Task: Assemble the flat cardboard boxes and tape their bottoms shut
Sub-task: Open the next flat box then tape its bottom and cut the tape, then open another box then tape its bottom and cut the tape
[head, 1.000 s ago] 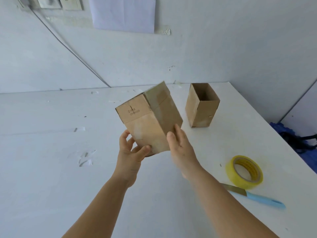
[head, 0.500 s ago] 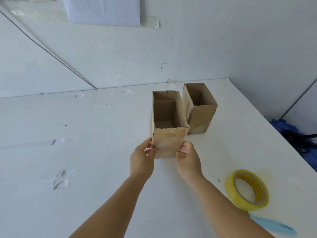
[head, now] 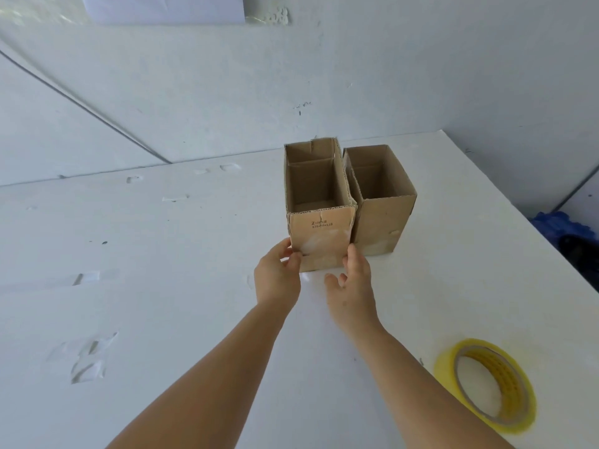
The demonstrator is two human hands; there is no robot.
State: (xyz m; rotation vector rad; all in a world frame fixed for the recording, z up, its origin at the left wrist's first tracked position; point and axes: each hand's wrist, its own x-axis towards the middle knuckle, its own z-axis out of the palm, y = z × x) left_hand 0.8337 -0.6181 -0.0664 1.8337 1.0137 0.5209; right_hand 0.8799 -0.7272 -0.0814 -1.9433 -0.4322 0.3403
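An open-topped cardboard box (head: 319,234) stands upright on the white table (head: 162,286), its side against a second upright open box (head: 382,222) on its right. My left hand (head: 277,277) pinches the near box's lower left corner, thumb on the front face. On the other side, my right hand (head: 353,283) touches the lower right edge with loose, spread fingers. A roll of yellow tape (head: 515,390) lies flat on the table at the near right.
Scraps of clear tape (head: 87,361) stick to the table on the left. The table's right edge runs diagonally past the boxes, with a blue object (head: 557,225) on the floor beyond it. White walls close off the back.
The box was held tilted in the air, then turned upright and set down beside the second box. My right hand's grip has loosened. The view has shifted so the blue-handled knife is out of frame.
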